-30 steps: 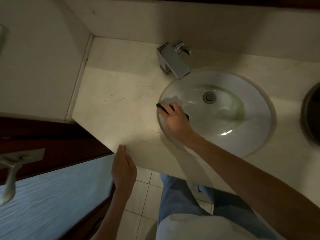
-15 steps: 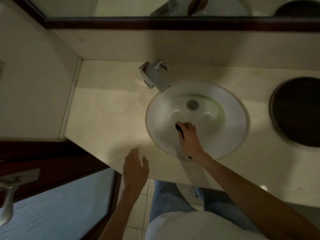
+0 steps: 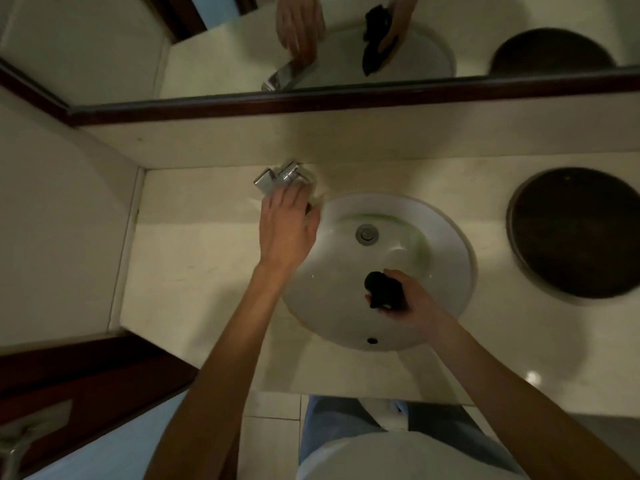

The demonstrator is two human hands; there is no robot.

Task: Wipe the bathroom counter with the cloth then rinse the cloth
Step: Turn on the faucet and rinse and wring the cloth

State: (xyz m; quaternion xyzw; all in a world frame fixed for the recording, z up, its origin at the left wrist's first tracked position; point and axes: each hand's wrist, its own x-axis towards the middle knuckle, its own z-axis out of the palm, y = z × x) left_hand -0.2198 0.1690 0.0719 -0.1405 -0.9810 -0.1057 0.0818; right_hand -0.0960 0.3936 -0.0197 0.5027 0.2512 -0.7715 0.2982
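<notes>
A dark cloth is bunched in my right hand, held over the near part of the white round sink. My left hand reaches over the chrome faucet at the sink's back left, fingers spread across its spout; the spout is mostly hidden under the hand. No water stream is visible. The pale stone counter surrounds the sink. A drain sits in the bowl's middle.
A dark round bin opening is set in the counter at the right. A mirror with a dark frame runs along the back wall. A wall closes the left side, and a door with a metal handle stands at lower left.
My left hand left the counter's front edge and rose to the faucet. My right hand moved the cloth from the sink's left rim to above the near right of the bowl.
</notes>
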